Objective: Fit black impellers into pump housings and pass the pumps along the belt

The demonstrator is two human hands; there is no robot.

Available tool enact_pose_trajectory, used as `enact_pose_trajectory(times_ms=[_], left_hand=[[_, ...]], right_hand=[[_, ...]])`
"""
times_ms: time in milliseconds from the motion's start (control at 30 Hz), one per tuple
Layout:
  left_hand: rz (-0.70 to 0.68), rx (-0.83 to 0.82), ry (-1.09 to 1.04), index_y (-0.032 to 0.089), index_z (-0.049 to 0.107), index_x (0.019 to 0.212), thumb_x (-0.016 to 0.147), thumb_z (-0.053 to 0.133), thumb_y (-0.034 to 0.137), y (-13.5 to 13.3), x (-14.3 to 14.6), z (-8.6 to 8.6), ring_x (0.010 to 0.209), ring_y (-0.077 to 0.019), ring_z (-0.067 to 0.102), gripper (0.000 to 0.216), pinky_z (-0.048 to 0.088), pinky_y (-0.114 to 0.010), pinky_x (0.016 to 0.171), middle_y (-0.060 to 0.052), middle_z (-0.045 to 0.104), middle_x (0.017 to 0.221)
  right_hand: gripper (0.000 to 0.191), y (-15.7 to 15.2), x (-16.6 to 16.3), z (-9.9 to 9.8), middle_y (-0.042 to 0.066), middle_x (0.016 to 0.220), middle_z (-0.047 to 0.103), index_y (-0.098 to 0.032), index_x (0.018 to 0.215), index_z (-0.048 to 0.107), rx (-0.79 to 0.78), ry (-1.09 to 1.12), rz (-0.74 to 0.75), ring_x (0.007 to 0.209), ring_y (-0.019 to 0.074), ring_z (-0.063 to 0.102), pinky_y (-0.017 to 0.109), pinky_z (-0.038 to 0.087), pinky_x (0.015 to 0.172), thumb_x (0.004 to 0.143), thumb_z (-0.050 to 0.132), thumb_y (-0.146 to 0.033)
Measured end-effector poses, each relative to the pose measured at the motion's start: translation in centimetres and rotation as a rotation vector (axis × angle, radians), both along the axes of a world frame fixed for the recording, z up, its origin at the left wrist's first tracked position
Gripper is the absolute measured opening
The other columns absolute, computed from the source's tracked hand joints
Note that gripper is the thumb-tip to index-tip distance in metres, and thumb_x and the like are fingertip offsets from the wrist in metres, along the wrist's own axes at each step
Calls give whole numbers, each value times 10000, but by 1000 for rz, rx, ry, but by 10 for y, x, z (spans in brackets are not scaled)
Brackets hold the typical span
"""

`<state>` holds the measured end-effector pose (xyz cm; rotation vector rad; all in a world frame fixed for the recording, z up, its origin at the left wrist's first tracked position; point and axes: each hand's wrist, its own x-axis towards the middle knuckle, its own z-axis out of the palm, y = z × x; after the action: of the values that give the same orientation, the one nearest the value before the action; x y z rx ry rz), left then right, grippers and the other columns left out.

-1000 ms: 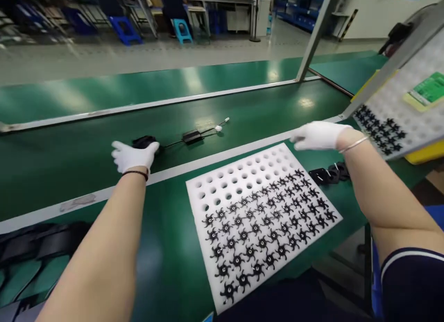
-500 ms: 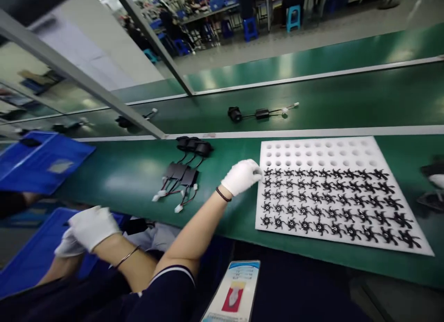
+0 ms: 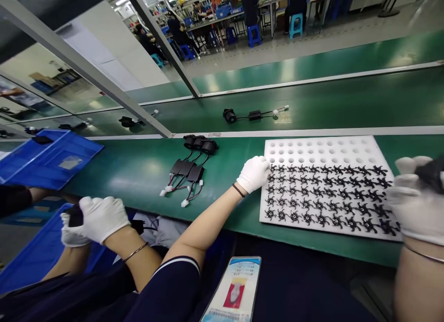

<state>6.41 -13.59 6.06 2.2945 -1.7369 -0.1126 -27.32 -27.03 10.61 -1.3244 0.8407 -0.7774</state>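
A white foam tray (image 3: 312,151) lies on the green bench, its near rows filled with several small black fan wheels (image 3: 333,192) and its far rows holding only bare holes. My left hand (image 3: 254,174), in a white glove with a black wristband, rests with curled fingers on the tray's left edge among the fan wheels. What its fingertips pinch is hidden. My right hand (image 3: 412,206), gloved and with a silver bangle, is at the right border, closed round a black part (image 3: 432,174) above the tray's right end.
Three black cabled units (image 3: 189,167) lie left of the tray. Another cabled unit (image 3: 253,115) lies on the conveyor belt behind. A co-worker's gloved hands (image 3: 99,218) hold a black piece over blue bins (image 3: 48,158). A slanted metal post (image 3: 104,86) crosses overhead. A printed card (image 3: 234,289) is at my lap.
My view has swung left from the belt. My left hand came off the belt onto the tray's left edge. My right hand has risen into view, holding a black part.
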Motion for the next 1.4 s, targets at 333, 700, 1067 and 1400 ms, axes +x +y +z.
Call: enact_pose_trajectory(times_ms=[333, 700, 1067, 1400], left_hand=[[87, -348, 118, 189, 634, 785, 851, 540, 161, 19, 1, 19, 946, -242, 569, 118, 466, -395, 892, -84, 640, 937], [121, -782, 955, 194, 629, 1036, 870, 647, 295, 53, -110, -3, 978, -200, 625, 195, 508, -373, 913, -91, 631, 1115], [139, -413, 1429, 166, 683, 1044, 847, 688, 442, 47, -102, 22, 731, -158, 672, 339, 548, -283, 714, -50, 713, 860], [162, -257, 1956, 119, 601, 932, 710, 815, 482, 40, -109, 43, 544, -141, 657, 476, 490, -218, 515, -60, 700, 746]], right_hand=[[322, 53, 122, -5, 44, 1043, 660, -247, 910, 585, 484, -509, -218, 840, 166, 649, 344, 591, 734, 933, 482, -551], [379, 86, 173, 23, -86, 564, 347, -204, 791, 506, 602, -820, -214, 370, 40, 235, 170, 277, 326, 888, 576, -564], [390, 94, 159, 20, -64, 533, 387, -195, 713, 560, 302, -850, -43, 342, 45, 284, 185, 259, 306, 856, 635, -549], [360, 70, 147, 39, -65, 542, 434, -212, 754, 505, 593, -861, -113, 316, 34, 199, 167, 195, 242, 942, 520, -519]])
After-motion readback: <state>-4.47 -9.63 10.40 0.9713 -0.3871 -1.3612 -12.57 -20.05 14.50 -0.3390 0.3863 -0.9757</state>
